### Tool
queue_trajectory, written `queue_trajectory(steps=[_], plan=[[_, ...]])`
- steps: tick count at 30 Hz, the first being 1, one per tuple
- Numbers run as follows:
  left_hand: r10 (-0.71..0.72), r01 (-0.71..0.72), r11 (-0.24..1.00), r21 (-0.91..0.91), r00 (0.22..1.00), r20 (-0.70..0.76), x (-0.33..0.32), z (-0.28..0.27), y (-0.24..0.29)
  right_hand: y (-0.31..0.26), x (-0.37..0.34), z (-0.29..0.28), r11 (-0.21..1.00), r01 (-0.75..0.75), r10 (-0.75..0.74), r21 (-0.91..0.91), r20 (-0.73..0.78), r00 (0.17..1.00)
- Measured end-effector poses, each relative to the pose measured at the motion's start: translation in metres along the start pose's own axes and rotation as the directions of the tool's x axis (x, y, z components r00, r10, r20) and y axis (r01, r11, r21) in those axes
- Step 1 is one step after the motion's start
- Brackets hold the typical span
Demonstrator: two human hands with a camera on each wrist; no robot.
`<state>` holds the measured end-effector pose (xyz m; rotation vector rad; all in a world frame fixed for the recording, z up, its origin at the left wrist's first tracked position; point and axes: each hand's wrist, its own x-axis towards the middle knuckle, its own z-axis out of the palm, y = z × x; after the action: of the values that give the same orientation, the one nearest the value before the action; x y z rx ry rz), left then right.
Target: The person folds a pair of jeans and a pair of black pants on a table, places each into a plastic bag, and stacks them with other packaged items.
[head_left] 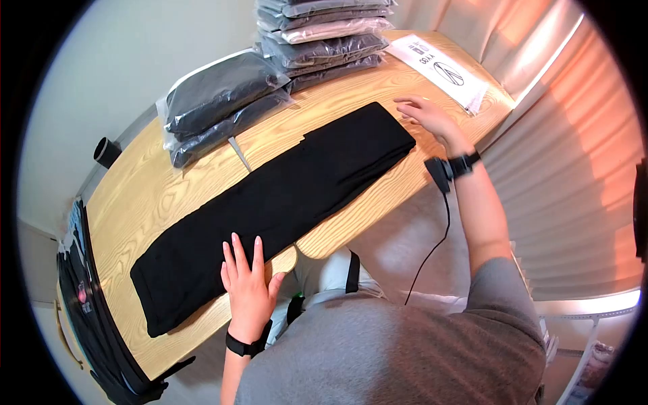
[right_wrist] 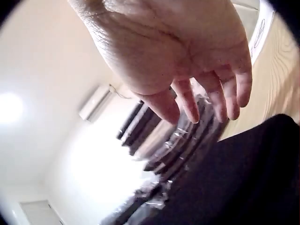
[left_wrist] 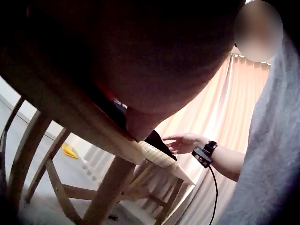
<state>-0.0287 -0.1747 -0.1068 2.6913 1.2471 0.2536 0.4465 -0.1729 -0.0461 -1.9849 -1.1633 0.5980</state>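
Note:
A pair of black trousers (head_left: 270,196), folded lengthwise into a long strip, lies diagonally over the wooden table. My left hand (head_left: 248,287) rests with spread, straight fingers on the near edge of the cloth, toward its left end. Just off the far right end of the trousers, my right hand (head_left: 432,120) is held with loosely extended fingers and nothing in it. In the right wrist view the palm of that hand (right_wrist: 178,51) shows, fingers pointing down, with the black cloth below. The left wrist view is mostly dark and blocked by the hand and forearm.
Bagged folded garments (head_left: 324,47) form a tall stack at the back, with a lower bagged pile (head_left: 223,94) left of it. A printed white plastic bag (head_left: 439,71) lies at the far right corner. Dark clothes (head_left: 88,297) hang at the table's left edge. A cable (head_left: 448,229) trails from the right wrist.

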Motion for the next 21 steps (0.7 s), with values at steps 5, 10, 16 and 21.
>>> queue_trajectory(steps=[5, 10, 16, 21], plan=[[0.005, -0.005, 1.000, 0.019, 1.000, -0.007, -0.002, -0.001, -0.004, 0.002, 0.065, 0.007, 0.962, -0.253, 0.272, -0.104, 0.263, 0.926], [-0.008, 0.008, 0.999, 0.035, 1.000, -0.014, -0.002, -0.001, -0.001, 0.005, 0.085, 0.010, 0.990, -0.084, 0.131, -0.115, 0.505, 0.853], [-0.003, 0.003, 0.998, 0.061, 1.000, -0.006, -0.001, 0.001, -0.003, 0.025, 0.111, 0.002, 0.987, -0.032, 0.131, -0.156, 0.677, 0.725], [0.001, 0.000, 0.999, 0.048, 1.000, -0.008, 0.000, 0.000, -0.003, 0.044, 0.119, 0.005, 0.994, -0.024, 0.089, -0.107, 0.660, 0.746]])
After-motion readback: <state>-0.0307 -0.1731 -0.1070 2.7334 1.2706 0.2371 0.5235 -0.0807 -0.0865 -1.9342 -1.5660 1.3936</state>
